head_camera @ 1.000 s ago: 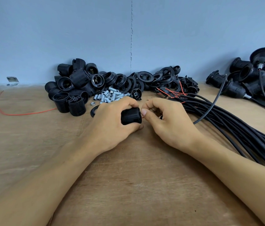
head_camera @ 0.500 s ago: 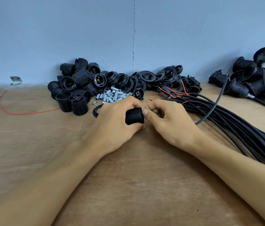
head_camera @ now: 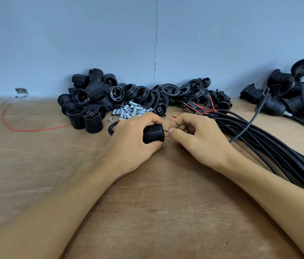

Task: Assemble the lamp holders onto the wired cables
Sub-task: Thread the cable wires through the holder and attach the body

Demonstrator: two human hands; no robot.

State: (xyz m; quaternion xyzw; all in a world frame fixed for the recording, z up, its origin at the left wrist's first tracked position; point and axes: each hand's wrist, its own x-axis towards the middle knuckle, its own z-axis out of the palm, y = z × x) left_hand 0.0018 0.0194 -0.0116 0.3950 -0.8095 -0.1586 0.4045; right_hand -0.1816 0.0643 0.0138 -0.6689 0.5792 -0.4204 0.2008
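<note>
My left hand (head_camera: 134, 141) grips a black ribbed lamp holder (head_camera: 153, 133) lying on its side just above the wooden table (head_camera: 147, 202). My right hand (head_camera: 198, 139) pinches a black cable whose thin red and black wires (head_camera: 166, 133) run into the holder's right end. The cable (head_camera: 248, 128) leaves my right hand toward the back right. How far the wires go inside the holder is hidden.
A pile of black lamp holders (head_camera: 89, 101) and rings (head_camera: 170, 92) lies at the wall. Small metal tubes (head_camera: 128, 111) sit behind my left hand. A bundle of black cables (head_camera: 269, 146) runs to the right. Assembled holders (head_camera: 293, 94) lie far right. A loose red wire (head_camera: 26, 128) lies left.
My right hand has drawn back slightly from the holder, so short lengths of red and black wire now show between my fingertips and the holder's end.
</note>
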